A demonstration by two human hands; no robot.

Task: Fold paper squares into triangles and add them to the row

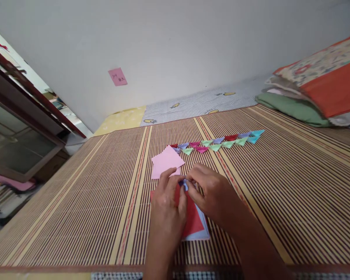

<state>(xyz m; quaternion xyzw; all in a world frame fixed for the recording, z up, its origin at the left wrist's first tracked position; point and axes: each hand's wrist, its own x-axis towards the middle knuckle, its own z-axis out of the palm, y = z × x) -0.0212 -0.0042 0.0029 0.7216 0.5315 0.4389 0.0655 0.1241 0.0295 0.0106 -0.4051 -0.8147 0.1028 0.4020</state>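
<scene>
My left hand (169, 198) and my right hand (208, 188) meet above a stack of paper. Between their fingertips they pinch a small piece of folded blue paper (184, 182), mostly hidden by the fingers. Under the hands lies a red paper sheet (194, 221) on top of light blue paper (203, 235). Just beyond my left hand, pink paper squares (167, 159) overlap at different angles on the mat. Farther off, small folded paper triangles (216, 147) in red, green, purple and blue lie in two rows.
A striped bamboo mat (105, 202) covers the bed. Folded bedding and a pillow (335, 85) are piled at the far right. A pink note (118, 76) hangs on the white wall (186, 46). At the left stands a glass-panelled cabinet (20, 136).
</scene>
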